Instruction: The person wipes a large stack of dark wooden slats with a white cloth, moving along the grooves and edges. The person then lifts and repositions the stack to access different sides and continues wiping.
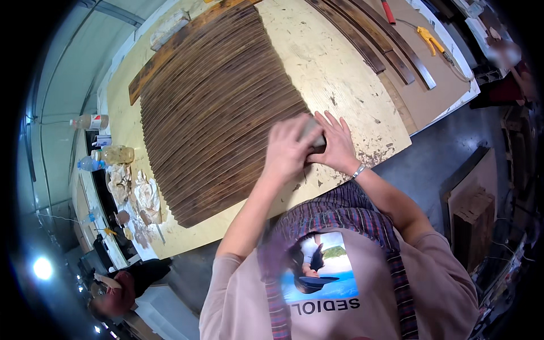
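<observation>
A broad row of dark brown, slightly curved wooden slats (218, 113) lies side by side on the pale tabletop (340, 85). At the row's near right edge, my left hand (288, 146), a little blurred, is closed over a small grey block (313, 134), possibly a sanding block. Part of the block is hidden under the fingers. My right hand (338, 143) is right beside it, fingers stretched and apart over the tabletop, thumb reaching toward the block's near side. What lies under both palms is hidden.
Loose curved slats (368, 34) and a yellow air blow gun (430, 41) lie at the far right. Along the left edge are a jar (117, 154), a plastic bottle (93, 122) and crumpled rags (147, 198). Other people are at far right and lower left.
</observation>
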Action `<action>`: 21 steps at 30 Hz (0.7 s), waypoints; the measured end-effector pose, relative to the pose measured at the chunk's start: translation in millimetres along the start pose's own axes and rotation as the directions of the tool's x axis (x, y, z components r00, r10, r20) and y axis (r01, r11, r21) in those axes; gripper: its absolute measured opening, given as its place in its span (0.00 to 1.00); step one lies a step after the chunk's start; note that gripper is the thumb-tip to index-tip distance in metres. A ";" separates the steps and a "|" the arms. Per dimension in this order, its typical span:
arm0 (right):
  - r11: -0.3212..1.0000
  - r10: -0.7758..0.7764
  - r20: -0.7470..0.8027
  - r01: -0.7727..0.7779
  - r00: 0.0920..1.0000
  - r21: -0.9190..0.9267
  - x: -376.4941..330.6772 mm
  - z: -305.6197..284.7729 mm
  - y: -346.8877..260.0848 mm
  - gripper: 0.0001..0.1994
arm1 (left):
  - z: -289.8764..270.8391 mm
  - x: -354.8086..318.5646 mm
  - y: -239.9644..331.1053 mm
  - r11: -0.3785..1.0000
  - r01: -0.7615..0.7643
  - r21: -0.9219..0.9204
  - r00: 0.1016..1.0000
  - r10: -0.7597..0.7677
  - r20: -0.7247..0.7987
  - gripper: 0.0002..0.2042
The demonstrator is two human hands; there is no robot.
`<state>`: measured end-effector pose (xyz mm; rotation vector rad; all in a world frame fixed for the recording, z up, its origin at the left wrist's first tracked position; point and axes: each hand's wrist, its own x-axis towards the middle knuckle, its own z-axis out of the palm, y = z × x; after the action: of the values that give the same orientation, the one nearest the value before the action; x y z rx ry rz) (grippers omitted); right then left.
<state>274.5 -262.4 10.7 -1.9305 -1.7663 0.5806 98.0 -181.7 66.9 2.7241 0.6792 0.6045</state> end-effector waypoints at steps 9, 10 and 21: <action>1.000 0.003 -0.031 -0.003 1.000 0.011 -3.2 -2.4 2.3 0.55 | -49.0 -4.3 -59.2 0.940 0.329 0.092 0.931 -0.306 -0.201 0.23; 1.000 -0.012 -0.026 0.012 1.000 0.013 -1.6 -2.3 0.2 0.56 | -25.7 7.3 -44.0 0.999 0.036 0.032 0.985 -0.030 -0.171 0.20; 1.000 -0.013 -0.045 0.013 0.999 0.011 -0.9 -3.0 0.7 0.56 | -24.2 56.2 -61.0 0.997 0.013 0.072 0.999 -0.010 -0.039 0.24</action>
<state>276.8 -263.5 12.8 -1.9085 -1.7433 0.5372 108.6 -97.9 85.3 2.7798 0.7395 0.6439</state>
